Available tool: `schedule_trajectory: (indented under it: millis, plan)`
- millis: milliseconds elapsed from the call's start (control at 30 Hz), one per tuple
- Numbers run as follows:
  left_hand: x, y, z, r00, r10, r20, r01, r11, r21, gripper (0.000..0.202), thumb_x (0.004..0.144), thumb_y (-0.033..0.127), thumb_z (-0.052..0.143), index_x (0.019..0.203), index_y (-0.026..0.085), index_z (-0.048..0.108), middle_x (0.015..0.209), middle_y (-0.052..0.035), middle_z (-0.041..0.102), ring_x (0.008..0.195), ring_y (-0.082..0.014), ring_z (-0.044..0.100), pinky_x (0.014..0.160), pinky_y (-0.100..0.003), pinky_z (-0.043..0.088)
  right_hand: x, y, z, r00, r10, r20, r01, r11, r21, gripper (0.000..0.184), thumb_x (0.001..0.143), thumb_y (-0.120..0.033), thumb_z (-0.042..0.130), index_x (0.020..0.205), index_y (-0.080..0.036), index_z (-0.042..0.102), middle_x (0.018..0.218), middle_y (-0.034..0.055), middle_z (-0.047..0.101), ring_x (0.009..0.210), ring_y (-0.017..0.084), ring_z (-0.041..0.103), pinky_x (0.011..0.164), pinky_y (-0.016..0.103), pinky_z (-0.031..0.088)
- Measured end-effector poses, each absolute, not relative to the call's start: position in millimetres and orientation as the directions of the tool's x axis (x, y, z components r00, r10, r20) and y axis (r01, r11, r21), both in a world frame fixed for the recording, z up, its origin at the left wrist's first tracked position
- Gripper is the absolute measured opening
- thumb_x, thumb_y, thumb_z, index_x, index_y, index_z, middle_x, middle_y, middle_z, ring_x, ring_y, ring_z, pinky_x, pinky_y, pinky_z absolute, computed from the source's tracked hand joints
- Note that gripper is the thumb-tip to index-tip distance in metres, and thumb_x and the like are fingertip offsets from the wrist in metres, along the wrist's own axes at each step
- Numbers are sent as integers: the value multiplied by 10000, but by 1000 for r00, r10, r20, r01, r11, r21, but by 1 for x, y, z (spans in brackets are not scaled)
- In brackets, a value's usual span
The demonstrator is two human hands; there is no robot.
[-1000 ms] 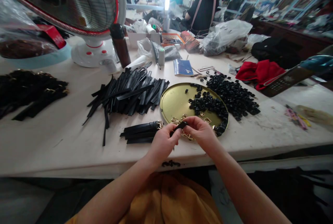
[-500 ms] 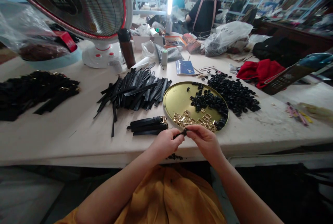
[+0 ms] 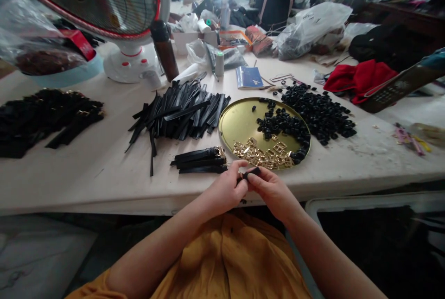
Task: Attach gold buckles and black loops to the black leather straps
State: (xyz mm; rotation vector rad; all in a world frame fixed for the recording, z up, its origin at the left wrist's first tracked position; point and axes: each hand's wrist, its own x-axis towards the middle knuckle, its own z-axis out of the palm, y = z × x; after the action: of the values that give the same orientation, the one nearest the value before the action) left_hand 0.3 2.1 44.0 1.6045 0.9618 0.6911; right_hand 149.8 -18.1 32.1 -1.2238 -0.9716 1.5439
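Both hands meet at the table's front edge, just below the round gold tray. My left hand (image 3: 232, 188) is closed on a short black strap (image 3: 255, 172), its index finger raised a little. My right hand (image 3: 273, 191) pinches the same strap with thumb and fingers; a bit of gold metal shows between the hands, though most of the piece is hidden. On the tray (image 3: 234, 120) lie gold buckles (image 3: 266, 155) and small black loops (image 3: 278, 123). To the left, finished-looking black straps with gold ends (image 3: 200, 161) lie in a small stack.
Loose black strips (image 3: 184, 111) are heaped left of the tray, more black loops (image 3: 321, 111) to its right. A dark pile of straps (image 3: 45, 118) lies far left. A fan (image 3: 128, 62), a bottle (image 3: 165, 51), a blue booklet (image 3: 249, 78) and red cloth (image 3: 358, 79) stand or lie behind.
My head view has tipped slightly downward. The strap between my hands has turned, and its black end now sticks out over my right fingers. My left index finger has lifted.
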Motion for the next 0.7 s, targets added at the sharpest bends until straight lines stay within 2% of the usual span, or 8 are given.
schedule_trajectory:
  millis: [100,233,333,433,500,600,700]
  plan:
    - [-2,6,39,574,814,-85,142,4,990,557,763,156,425,1300,154,278,774,-8,587,620,-99,510,604,-220,412,150,-21,31,-43,969,-242,-147,-245,-958,201,717,-385,641,758,-191,609,640,-17,576,633,120,510,668,274,412]
    - [-3,12,35,556,819,-142,132,82,988,537,786,153,379,1309,175,262,715,18,572,522,-71,479,524,-190,396,150,-22,33,-23,969,-245,-266,-242,-933,304,775,-485,533,746,-190,603,644,3,571,643,136,518,661,289,420]
    - [-1,15,37,545,818,-187,157,120,980,524,795,207,419,1298,164,278,693,23,569,510,-75,496,524,-196,418,150,-21,32,-51,949,-310,-309,-310,-899,222,737,-414,618,731,-196,575,644,-21,551,614,106,489,625,246,410]
    - [0,16,40,518,820,-243,223,145,964,517,799,297,463,1275,160,314,683,23,571,518,-92,526,534,-214,439,150,-18,29,-137,895,-424,-347,-444,-826,234,698,-361,675,851,-210,582,689,-34,559,591,78,471,600,210,401]
    - [0,16,40,491,829,-266,287,135,948,496,797,326,475,1247,160,351,669,21,570,533,-108,545,529,-220,438,152,-17,28,-227,857,-463,-382,-516,-767,261,699,-358,675,893,-208,586,671,-37,553,576,71,468,597,204,401]
    - [1,18,36,469,834,-290,341,131,931,417,788,332,485,1158,153,414,648,21,571,550,-123,560,521,-219,430,154,-15,28,-302,829,-470,-418,-558,-717,191,694,-323,683,786,-193,577,631,-43,541,565,70,468,601,204,399]
    - [1,20,31,452,842,-295,373,123,920,282,760,336,517,973,153,491,695,1,596,602,-128,570,528,-211,418,156,-15,25,-351,805,-479,-423,-593,-685,203,686,-319,687,701,-183,537,641,-35,552,590,80,484,608,208,396]
